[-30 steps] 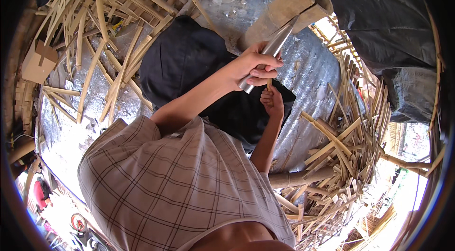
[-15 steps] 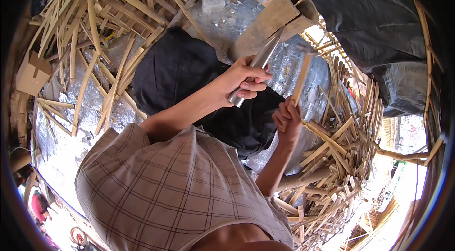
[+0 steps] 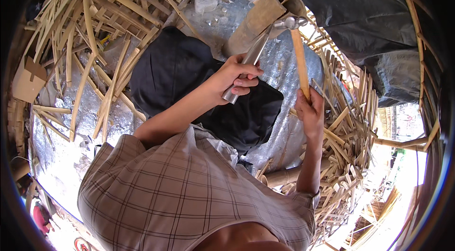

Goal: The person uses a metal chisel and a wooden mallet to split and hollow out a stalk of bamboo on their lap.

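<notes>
head-worn left fisheye | faces down | near, above both hands (image 3: 310,109)

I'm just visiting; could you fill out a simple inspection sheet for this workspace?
Surface: shiny silver-grey sheet, wrinkled in places.
Job's things: silver metal rod-shaped tool, its narrow end at the split brown bamboo tube; wooden-handled metal hammer with its head beside that end, contact unclear.
Clutter: tan bamboo strips piled left and right; brown cardboard box at left.
Hands: left hand grips the tool; right hand holds the hammer's handle.
Cables: nothing seen clearly.
Surroundings: glossy black plastic sheeting, upper right.
</notes>
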`<state>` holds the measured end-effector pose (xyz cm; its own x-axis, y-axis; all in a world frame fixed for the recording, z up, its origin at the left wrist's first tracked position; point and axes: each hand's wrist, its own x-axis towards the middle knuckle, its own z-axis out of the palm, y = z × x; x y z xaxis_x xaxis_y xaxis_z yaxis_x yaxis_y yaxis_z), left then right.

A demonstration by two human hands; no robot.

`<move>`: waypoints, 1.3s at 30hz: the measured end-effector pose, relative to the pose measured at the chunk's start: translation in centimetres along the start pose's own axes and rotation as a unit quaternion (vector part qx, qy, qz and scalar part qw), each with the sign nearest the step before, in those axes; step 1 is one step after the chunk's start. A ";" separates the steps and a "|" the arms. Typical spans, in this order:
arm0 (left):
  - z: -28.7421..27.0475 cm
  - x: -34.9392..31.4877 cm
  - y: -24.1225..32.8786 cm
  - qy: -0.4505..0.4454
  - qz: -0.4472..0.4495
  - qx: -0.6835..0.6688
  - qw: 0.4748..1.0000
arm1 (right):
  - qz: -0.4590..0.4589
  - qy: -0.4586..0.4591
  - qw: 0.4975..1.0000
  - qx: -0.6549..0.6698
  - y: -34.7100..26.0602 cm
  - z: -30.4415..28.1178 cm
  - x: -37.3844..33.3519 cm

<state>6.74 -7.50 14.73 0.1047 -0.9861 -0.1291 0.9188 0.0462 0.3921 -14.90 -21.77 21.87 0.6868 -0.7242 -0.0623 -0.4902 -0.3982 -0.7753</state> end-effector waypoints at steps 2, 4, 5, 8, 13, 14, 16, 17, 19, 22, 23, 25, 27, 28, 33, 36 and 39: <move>-0.1 -0.2 0.1 0.004 0.002 0.002 1.000 | 0.001 0.030 0.999 0.045 -2.5 -0.8 -0.5; -0.1 -0.4 0.4 0.007 0.004 0.003 1.000 | -0.051 0.085 0.993 0.071 -4.4 -2.8 -1.4; -0.1 -0.6 0.3 0.006 0.003 0.002 1.000 | -0.073 0.115 0.987 0.082 -4.6 -3.5 -1.9; -0.1 -0.5 0.2 0.005 0.004 0.006 1.000 | -0.251 0.170 0.929 0.213 -4.5 -2.9 -1.0; 0.1 -0.3 0.1 0.004 0.001 0.009 1.000 | -0.093 0.078 0.942 -0.314 0.3 0.6 -0.1; -0.1 -0.1 0.5 0.003 0.004 0.006 1.000 | -0.065 0.035 0.942 -0.327 0.6 0.7 -0.1; 0.0 -0.3 0.9 0.004 0.010 0.005 1.000 | -0.009 -0.052 0.936 -0.349 1.8 0.7 -0.1; -0.1 -0.2 1.3 0.003 0.009 0.008 1.000 | -0.002 -0.065 0.944 -0.323 1.7 0.4 0.1; -0.2 -0.1 1.4 0.001 0.003 0.005 1.000 | 0.017 -0.097 0.956 -0.278 1.3 -0.8 -1.0; -0.1 -0.1 0.8 0.010 -0.006 0.006 1.000 | 0.050 -0.010 0.976 -0.210 -3.6 -3.3 -2.0; -0.1 -0.2 0.7 0.013 -0.009 0.008 1.000 | -0.011 0.026 0.977 -0.212 -4.7 -4.5 -2.1; 0.2 -0.2 0.4 0.012 -0.007 0.007 1.000 | -0.068 0.099 0.992 -0.036 -6.7 -5.9 -2.4; 0.4 0.0 -0.1 0.008 -0.005 0.009 1.000 | -0.121 0.137 0.973 0.142 -7.7 -5.7 -2.1; 0.5 0.1 -0.3 0.006 -0.001 0.009 1.000 | -0.160 0.149 0.963 0.159 -6.7 -5.0 -1.2; 0.8 0.6 0.0 0.012 -0.011 0.017 1.000 | -0.187 0.102 0.956 -0.200 3.3 -1.0 0.6; 0.1 0.2 0.5 0.015 -0.010 0.018 1.000 | -0.059 -0.012 0.963 -0.264 0.8 0.9 0.5; 0.3 0.0 0.0 0.020 -0.014 0.018 1.000 | -0.024 -0.034 0.977 -0.210 -1.6 -1.9 0.1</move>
<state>6.66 -7.53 15.00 0.0941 -0.9798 -0.1762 0.9071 0.0115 0.4208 -15.07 -22.31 24.31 0.7415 -0.6655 -0.0850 -0.6237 -0.6370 -0.4531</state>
